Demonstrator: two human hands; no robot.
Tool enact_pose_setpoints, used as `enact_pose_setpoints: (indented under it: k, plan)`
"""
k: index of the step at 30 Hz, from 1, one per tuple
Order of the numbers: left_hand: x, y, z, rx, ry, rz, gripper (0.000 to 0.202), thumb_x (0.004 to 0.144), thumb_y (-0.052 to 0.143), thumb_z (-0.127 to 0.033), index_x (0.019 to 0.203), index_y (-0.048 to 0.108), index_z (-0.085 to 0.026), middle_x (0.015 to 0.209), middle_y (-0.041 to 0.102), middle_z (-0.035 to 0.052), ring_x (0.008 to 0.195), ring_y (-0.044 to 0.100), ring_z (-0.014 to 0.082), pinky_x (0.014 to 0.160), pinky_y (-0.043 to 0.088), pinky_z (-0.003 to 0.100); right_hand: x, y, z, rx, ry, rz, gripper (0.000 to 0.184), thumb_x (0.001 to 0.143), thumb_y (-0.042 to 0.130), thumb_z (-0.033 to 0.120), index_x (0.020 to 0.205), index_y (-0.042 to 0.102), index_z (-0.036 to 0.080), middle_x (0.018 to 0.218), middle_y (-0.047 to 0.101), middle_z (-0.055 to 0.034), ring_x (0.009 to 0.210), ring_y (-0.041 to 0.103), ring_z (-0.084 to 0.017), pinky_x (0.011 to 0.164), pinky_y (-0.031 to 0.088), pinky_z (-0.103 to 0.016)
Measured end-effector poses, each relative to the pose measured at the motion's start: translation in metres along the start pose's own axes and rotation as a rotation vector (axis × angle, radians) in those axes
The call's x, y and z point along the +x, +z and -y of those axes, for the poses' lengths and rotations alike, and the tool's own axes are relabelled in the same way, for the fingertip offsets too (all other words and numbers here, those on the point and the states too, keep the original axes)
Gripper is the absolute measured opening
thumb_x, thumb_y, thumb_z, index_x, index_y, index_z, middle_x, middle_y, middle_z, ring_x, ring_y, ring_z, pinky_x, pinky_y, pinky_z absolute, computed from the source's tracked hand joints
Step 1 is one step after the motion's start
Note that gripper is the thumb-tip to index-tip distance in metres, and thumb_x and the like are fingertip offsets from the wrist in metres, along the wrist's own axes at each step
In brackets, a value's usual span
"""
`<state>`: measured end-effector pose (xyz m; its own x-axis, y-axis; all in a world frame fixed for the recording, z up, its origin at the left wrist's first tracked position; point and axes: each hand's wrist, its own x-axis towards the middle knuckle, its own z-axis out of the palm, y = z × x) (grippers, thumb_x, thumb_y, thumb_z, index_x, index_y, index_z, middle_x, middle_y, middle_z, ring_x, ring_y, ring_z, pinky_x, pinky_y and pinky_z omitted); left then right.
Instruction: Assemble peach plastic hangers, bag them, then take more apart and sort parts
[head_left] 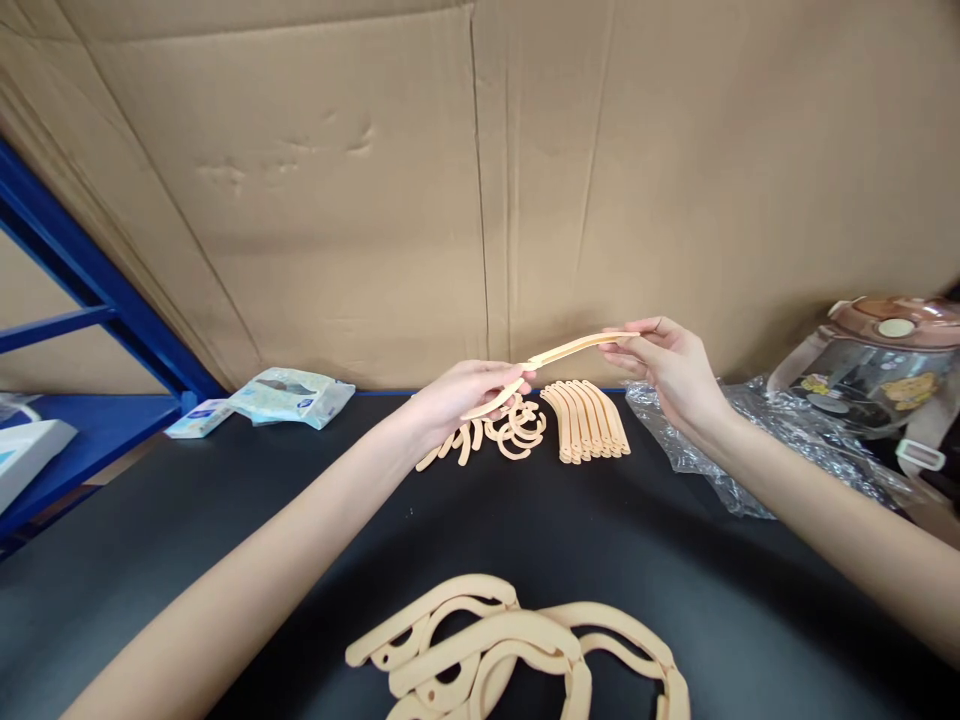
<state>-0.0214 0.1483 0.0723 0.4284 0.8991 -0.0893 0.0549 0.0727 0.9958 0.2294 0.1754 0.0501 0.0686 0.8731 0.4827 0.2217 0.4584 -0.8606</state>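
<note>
My left hand [463, 393] and my right hand [667, 363] hold the two ends of a long beige curved strap piece [564, 352] above a black table [225, 500]. The left fingers pinch its lower end, the right fingers pinch its upper end. Below the hands lie a neat row of several beige curved strips [586, 420] and a loose heap of beige ring-ended pieces [499, 430]. A pile of larger beige looped straps [510, 650] lies near the table's front edge.
A crumpled clear plastic bag [757, 440] lies at the right, beside a transparent jug with a pinkish lid [877, 370]. Light-blue packets [292, 395] sit at the back left by a blue shelf frame [97, 290]. A cardboard wall [480, 180] stands behind.
</note>
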Motion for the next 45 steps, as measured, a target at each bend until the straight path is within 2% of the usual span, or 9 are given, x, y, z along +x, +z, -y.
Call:
enact_pose_setpoints:
  k: [4,7,12,16,23,31,35,39,45]
  plan:
    - [-0.002,0.006,0.005,0.045,0.029,-0.099,0.022,0.086,0.065,-0.033,0.091,0.067,-0.013,0.081,0.063,0.0043,0.062,0.054,0.008,0.052,0.04,0.018,-0.005,0.001,0.011,-0.361,-0.161,0.149,0.022,0.075,0.066,0.03,0.094,0.06,0.021,0.086,0.069,-0.0042,0.08,0.066,-0.02,0.073,0.053,-0.036]
    - [-0.005,0.015,0.005,0.091,0.029,-0.081,0.018,0.088,0.061,-0.031,0.089,0.064,-0.013,0.082,0.064,0.0043,0.063,0.057,0.0101,0.052,0.044,0.019,-0.016,0.007,0.022,-0.652,-0.275,0.292,0.014,0.081,0.062,0.03,0.093,0.067,0.023,0.082,0.069,-0.002,0.068,0.062,-0.018,0.061,0.044,-0.031]
    - [-0.006,0.032,0.009,0.157,-0.001,-0.018,0.014,0.092,0.054,-0.027,0.083,0.057,-0.016,0.072,0.06,0.0006,0.056,0.06,0.0117,0.047,0.048,0.021,-0.038,0.023,0.03,-0.976,-0.427,0.429,0.028,0.097,0.043,0.036,0.092,0.065,0.018,0.074,0.069,-0.0062,0.059,0.06,-0.02,0.049,0.027,-0.028]
    - [-0.004,0.04,0.017,0.213,0.004,-0.043,0.02,0.097,0.042,-0.027,0.08,0.05,-0.018,0.056,0.048,-0.0052,0.04,0.049,0.0094,0.034,0.04,0.018,-0.044,0.027,0.034,-1.099,-0.539,0.533,0.029,0.099,0.037,0.026,0.088,0.062,0.016,0.077,0.068,-0.0103,0.063,0.061,-0.02,0.051,0.026,-0.03]
    - [-0.004,0.046,0.025,0.359,0.034,-0.064,0.026,0.098,0.034,-0.028,0.078,0.047,-0.019,0.055,0.044,-0.0051,0.038,0.04,0.0081,0.034,0.033,0.018,-0.041,0.025,0.036,-1.097,-0.516,0.663,0.017,0.092,0.042,0.013,0.084,0.058,0.016,0.065,0.065,-0.0073,0.049,0.055,-0.017,0.047,0.022,-0.03]
    - [-0.007,0.057,0.019,0.666,0.169,-0.287,0.028,0.1,0.028,-0.035,0.08,0.041,-0.022,0.065,0.051,-0.0011,0.058,0.051,0.0156,0.053,0.036,0.026,-0.039,0.042,0.027,-0.805,-0.279,0.521,0.034,0.099,0.028,0.026,0.082,0.056,0.017,0.06,0.059,-0.0035,0.048,0.054,-0.016,0.051,0.031,-0.028]
    - [-0.02,0.058,0.01,0.849,0.205,-0.356,0.023,0.099,0.033,-0.031,0.082,0.045,-0.022,0.06,0.048,-0.0016,0.059,0.05,0.0187,0.059,0.033,0.029,-0.02,0.042,0.023,-0.613,-0.13,0.439,0.041,0.098,0.023,0.029,0.073,0.054,0.019,0.051,0.055,0.0001,0.041,0.053,-0.014,0.048,0.037,-0.026]
    - [-0.028,0.03,-0.001,0.902,0.192,-0.414,0.028,0.095,0.04,-0.038,0.08,0.055,-0.021,0.063,0.053,-0.0001,0.063,0.052,0.0183,0.061,0.035,0.028,0.006,0.028,0.009,-0.497,-0.04,0.31,0.042,0.098,0.022,0.04,0.08,0.054,0.018,0.047,0.048,0.0038,0.034,0.047,-0.012,0.042,0.037,-0.026]
    - [-0.017,-0.066,0.002,0.782,0.01,-0.441,0.028,0.079,0.058,-0.041,0.077,0.07,-0.016,0.066,0.064,0.0034,0.062,0.058,0.0171,0.05,0.038,0.024,0.002,0.014,0.007,-0.538,-0.178,0.196,0.025,0.092,0.042,0.041,0.089,0.056,0.021,0.066,0.058,0.0,0.057,0.054,-0.016,0.055,0.042,-0.03]
